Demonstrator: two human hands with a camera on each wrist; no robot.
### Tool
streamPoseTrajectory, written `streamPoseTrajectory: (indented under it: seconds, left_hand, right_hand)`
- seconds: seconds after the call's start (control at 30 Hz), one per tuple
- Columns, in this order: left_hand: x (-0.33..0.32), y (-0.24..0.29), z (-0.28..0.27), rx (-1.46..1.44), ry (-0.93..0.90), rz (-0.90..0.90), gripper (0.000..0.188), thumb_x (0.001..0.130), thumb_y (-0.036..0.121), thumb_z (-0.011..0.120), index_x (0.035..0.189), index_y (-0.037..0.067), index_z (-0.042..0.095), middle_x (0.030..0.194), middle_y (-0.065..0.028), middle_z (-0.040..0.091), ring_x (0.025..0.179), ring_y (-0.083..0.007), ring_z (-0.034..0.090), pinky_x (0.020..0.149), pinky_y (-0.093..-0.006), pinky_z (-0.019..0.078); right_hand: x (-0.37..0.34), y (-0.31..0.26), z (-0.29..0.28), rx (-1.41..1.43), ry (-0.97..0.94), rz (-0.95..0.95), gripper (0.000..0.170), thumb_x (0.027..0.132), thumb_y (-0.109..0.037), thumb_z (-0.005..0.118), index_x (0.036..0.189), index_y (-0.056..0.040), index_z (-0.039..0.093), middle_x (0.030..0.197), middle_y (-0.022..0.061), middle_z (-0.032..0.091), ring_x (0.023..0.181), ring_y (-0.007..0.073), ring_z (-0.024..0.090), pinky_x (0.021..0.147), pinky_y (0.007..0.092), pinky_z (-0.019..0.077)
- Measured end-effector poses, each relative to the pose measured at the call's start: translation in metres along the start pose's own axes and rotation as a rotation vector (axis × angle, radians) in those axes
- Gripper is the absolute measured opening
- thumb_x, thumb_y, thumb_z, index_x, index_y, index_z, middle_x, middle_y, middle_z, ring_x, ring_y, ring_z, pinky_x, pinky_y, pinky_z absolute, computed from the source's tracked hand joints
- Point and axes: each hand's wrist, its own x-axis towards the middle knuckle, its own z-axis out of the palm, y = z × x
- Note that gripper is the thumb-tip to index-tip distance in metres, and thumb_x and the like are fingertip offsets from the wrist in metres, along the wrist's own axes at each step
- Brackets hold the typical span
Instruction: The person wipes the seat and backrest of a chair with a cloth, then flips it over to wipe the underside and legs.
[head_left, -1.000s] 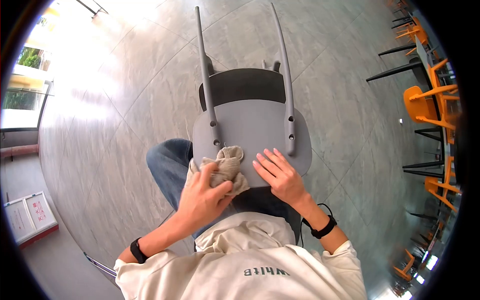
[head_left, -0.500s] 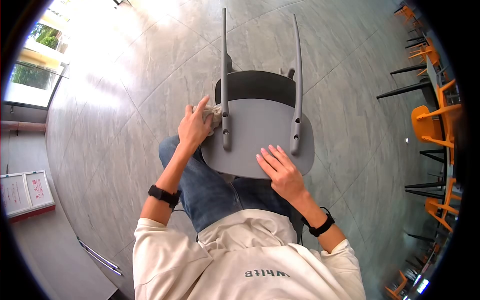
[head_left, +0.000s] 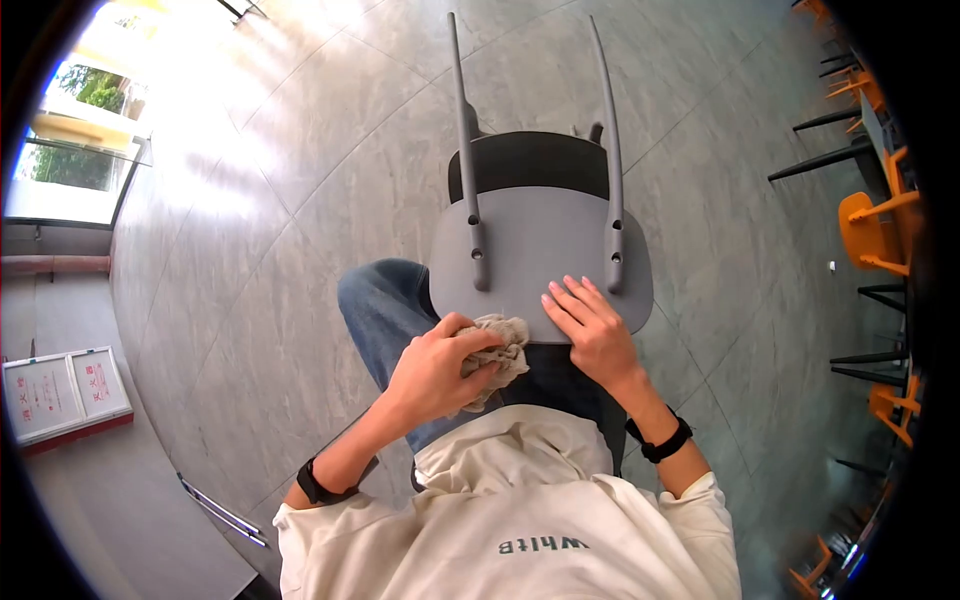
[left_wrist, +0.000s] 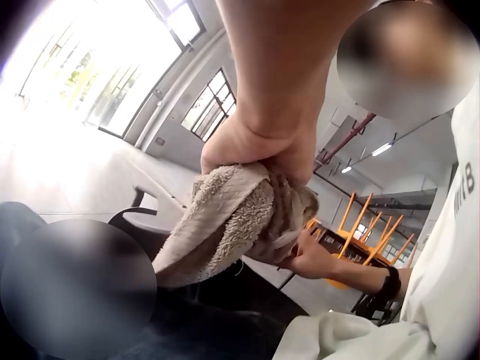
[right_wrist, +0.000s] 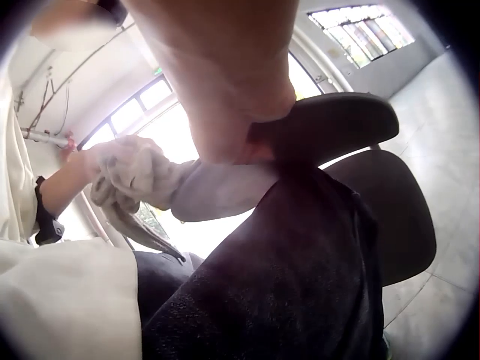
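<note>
From the head camera, we look down on a person in a cream shirt point(head_left: 500, 545) and blue jeans point(head_left: 378, 300), seated over a gray chair point(head_left: 545, 250) with the underside of its seat turned up. The left hand point(head_left: 432, 372) curls around a crumpled beige cloth point(head_left: 508, 340) at the near edge of the seat. The right hand point(head_left: 603, 345) lies to the right, apart from the left, its extended fingers resting on the seat near the end of the right-hand leg point(head_left: 612, 210). Two legs stretch toward the far side, past a black backrest point(head_left: 530, 165). We see orange chairs point(head_left: 870, 235) along the far right and a white panel with red characters point(head_left: 68, 393) at left, above a gray tiled floor point(head_left: 310, 260).

From the left wrist, we find the cloth bunched beneath the left hand, its ribbed weave plain, with the right hand beyond it and bright windows point(left_wrist: 112, 67) at upper left.

From the right wrist, we see the right hand close up, its fingertips hard to make out; at left, the left hand clutches the cloth beside the pale seat edge.
</note>
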Motion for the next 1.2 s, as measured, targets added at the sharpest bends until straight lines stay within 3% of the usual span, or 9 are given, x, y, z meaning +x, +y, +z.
streamPoseTrajectory:
  seconds: [0.1, 0.2, 0.33, 0.47, 0.63, 0.77, 0.87, 1.0, 1.2]
  left_hand:
    - [0.005, 0.029, -0.005, -0.058, 0.172, 0.148, 0.036, 0.083, 0.017, 0.073, 0.117, 0.008, 0.067, 0.109, -0.0142, 0.061, 0.093, -0.0324, 0.064, 0.083, -0.0398, 0.0540]
    - [0.018, 0.044, 0.013, 0.382, 0.392, 0.209, 0.047, 0.086, 0.025, 0.071, 0.127, 0.005, 0.060, 0.112, -0.0205, 0.058, 0.087, -0.0377, 0.059, 0.080, -0.0401, 0.0527]
    - [0.024, 0.021, 0.062, 1.079, 0.215, 0.256, 0.061, 0.089, 0.038, 0.066, 0.137, 0.004, 0.051, 0.113, -0.0302, 0.054, 0.083, -0.0419, 0.053, 0.078, -0.0380, 0.0495]
    - [0.049, 0.022, 0.047, 0.643, 0.245, 0.250, 0.045, 0.088, 0.035, 0.067, 0.122, 0.006, 0.058, 0.100, -0.0202, 0.056, 0.078, -0.0311, 0.060, 0.058, -0.0354, 0.0516]
    - [0.106, 0.007, 0.065, 0.927, 0.402, 0.414, 0.034, 0.090, 0.033, 0.064, 0.110, 0.006, 0.058, 0.083, -0.0133, 0.056, 0.057, -0.0219, 0.061, 0.045, -0.0316, 0.0507]
    - [0.145, -0.001, 0.063, 0.960, 0.386, 0.333, 0.029, 0.091, 0.031, 0.059, 0.101, 0.004, 0.059, 0.078, -0.0112, 0.057, 0.062, -0.0159, 0.061, 0.047, -0.0239, 0.0507]
    - [0.188, -0.026, 0.066, 1.000, 0.503, 0.330, 0.023, 0.092, 0.028, 0.059, 0.097, 0.005, 0.058, 0.077, -0.0111, 0.058, 0.051, -0.0185, 0.062, 0.043, -0.0297, 0.0520]
    - [0.259, -0.048, 0.053, 1.337, 0.400, 0.153, 0.022, 0.090, 0.022, 0.057, 0.101, 0.003, 0.061, 0.087, -0.0117, 0.065, 0.083, -0.0211, 0.063, 0.051, -0.0279, 0.0544]
    - [0.248, -0.050, 0.050, 1.289, 0.436, 0.322, 0.021, 0.089, 0.017, 0.058, 0.104, 0.002, 0.060, 0.100, -0.0148, 0.063, 0.076, -0.0202, 0.067, 0.055, -0.0264, 0.0556]
  right_hand:
    - [-0.001, 0.000, 0.000, 0.011, -0.013, 0.006, 0.044, 0.077, 0.005, 0.055, 0.120, 0.0011, 0.063, 0.128, 0.0141, 0.062, 0.124, 0.0324, 0.056, 0.110, 0.0468, 0.0412]
    - [-0.003, 0.001, 0.002, -0.014, -0.017, 0.045, 0.048, 0.075, 0.004, 0.057, 0.123, 0.0053, 0.060, 0.131, 0.0171, 0.059, 0.127, 0.0329, 0.053, 0.111, 0.0471, 0.0392]
    - [-0.004, -0.002, 0.001, -0.069, -0.014, 0.113, 0.053, 0.071, 0.004, 0.059, 0.124, 0.0087, 0.058, 0.132, 0.0206, 0.058, 0.129, 0.0336, 0.051, 0.113, 0.0475, 0.0373]
    - [-0.006, -0.002, 0.004, -0.072, 0.010, 0.116, 0.052, 0.072, 0.003, 0.059, 0.123, 0.0092, 0.059, 0.132, 0.0206, 0.058, 0.129, 0.0332, 0.051, 0.113, 0.0475, 0.0371]
    - [-0.004, -0.001, 0.001, -0.047, -0.024, 0.142, 0.045, 0.077, 0.001, 0.054, 0.120, 0.0092, 0.061, 0.128, 0.0209, 0.060, 0.128, 0.0321, 0.053, 0.112, 0.0481, 0.0375]
    - [-0.003, -0.001, 0.001, -0.097, -0.023, 0.117, 0.041, 0.081, -0.001, 0.051, 0.119, 0.0089, 0.062, 0.127, 0.0214, 0.061, 0.127, 0.0327, 0.053, 0.112, 0.0482, 0.0379]
    - [-0.004, 0.002, 0.003, -0.130, -0.027, 0.076, 0.040, 0.083, -0.003, 0.051, 0.120, 0.0087, 0.061, 0.128, 0.0216, 0.060, 0.127, 0.0334, 0.053, 0.112, 0.0482, 0.0378]
    - [-0.007, 0.005, 0.003, -0.126, -0.031, 0.051, 0.038, 0.086, -0.005, 0.050, 0.120, 0.0085, 0.060, 0.129, 0.0216, 0.060, 0.126, 0.0333, 0.054, 0.112, 0.0481, 0.0379]
    - [-0.009, 0.004, 0.006, -0.122, 0.007, 0.061, 0.037, 0.087, -0.006, 0.049, 0.120, 0.0077, 0.061, 0.129, 0.0209, 0.061, 0.126, 0.0323, 0.054, 0.111, 0.0474, 0.0381]
